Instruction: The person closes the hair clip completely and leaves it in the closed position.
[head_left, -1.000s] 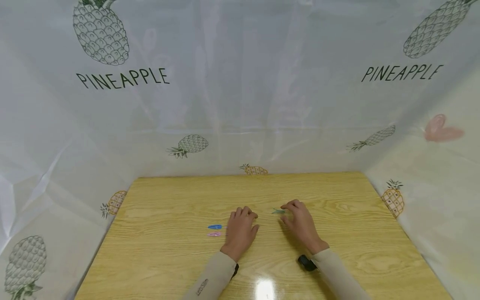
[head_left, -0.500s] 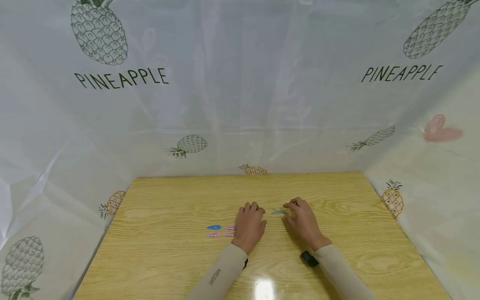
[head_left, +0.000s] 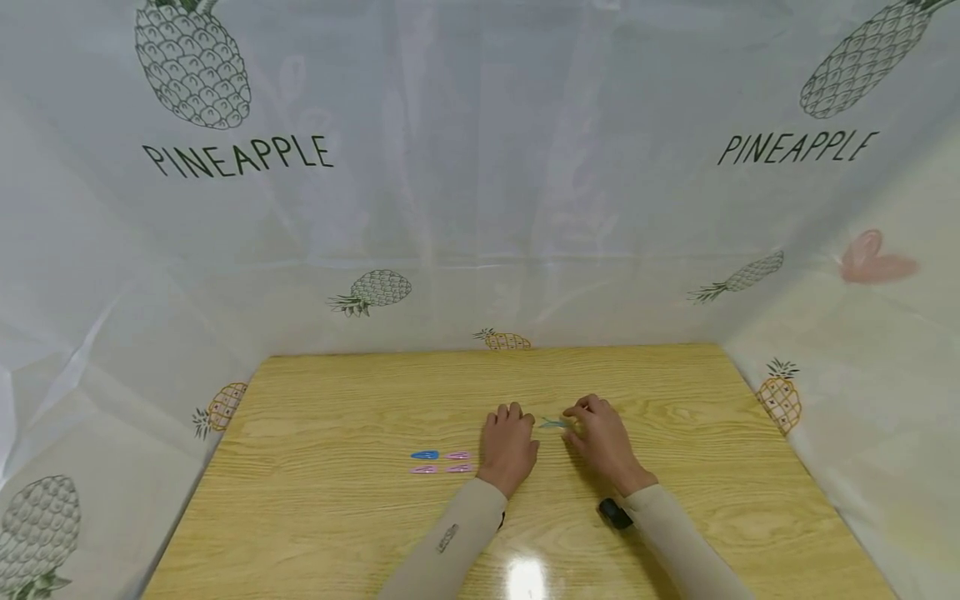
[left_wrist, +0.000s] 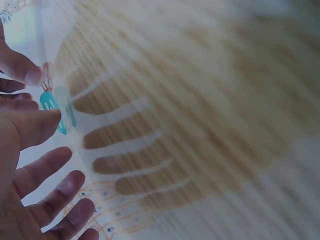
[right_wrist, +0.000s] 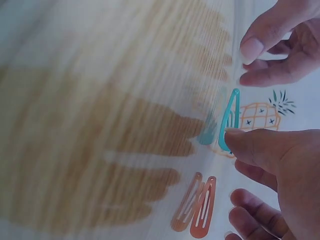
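In the head view a teal snap hair clip lies on the table between the two hands. My left hand is palm down just left of it, fingers slightly spread and holding nothing. On the other side, my right hand has thumb and index finger around the clip's right end, without a visible grip. The right wrist view shows my right thumb overlapping the teal clip; contact is unclear. An orange-red hair clip lies near the right hand's fingers, hidden in the head view.
Left of the left hand lie a blue hair clip and several pink ones in two rows. The glossy wooden table mirrors hands and clips. A pale sheet with printed pineapples encloses its back and sides.
My left hand has moved right toward the teal clip, uncovering the pink clips it was hiding. The right hand and the teal clip have stayed nearly in place.
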